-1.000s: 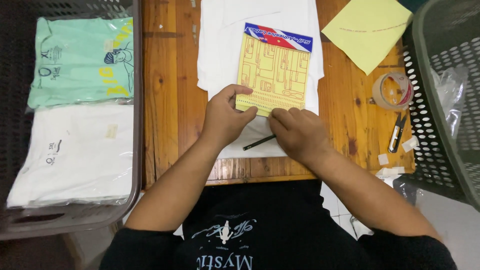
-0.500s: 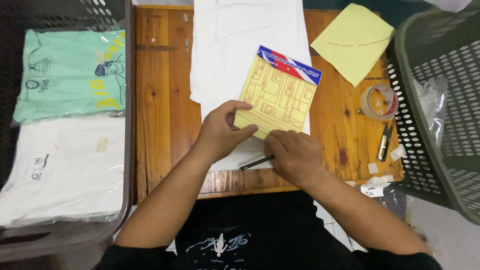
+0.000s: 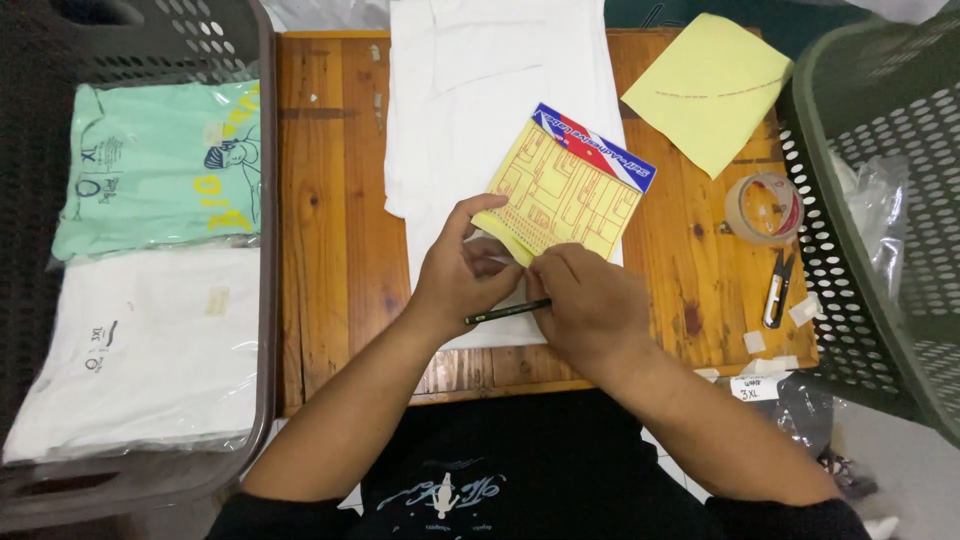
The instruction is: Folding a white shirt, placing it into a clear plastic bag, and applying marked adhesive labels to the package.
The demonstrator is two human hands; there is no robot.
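Note:
A yellow sticker sheet pack with a red-and-blue top strip lies tilted on a folded white garment on the wooden table. My left hand pinches the pack's lower left corner between thumb and fingers. My right hand holds a dark pencil and its fingertips touch the pack's lower edge, next to the left hand. What sits between the fingertips is too small to make out.
A brown basket on the left holds a bagged mint-green shirt and a bagged white shirt. A green perforated basket stands at right. A yellow paper, tape roll, thread snips and small white labels lie on the table's right side.
The sticker pack has turned clockwise and moved right on the white garment. Both hands have come closer together at its lower corner.

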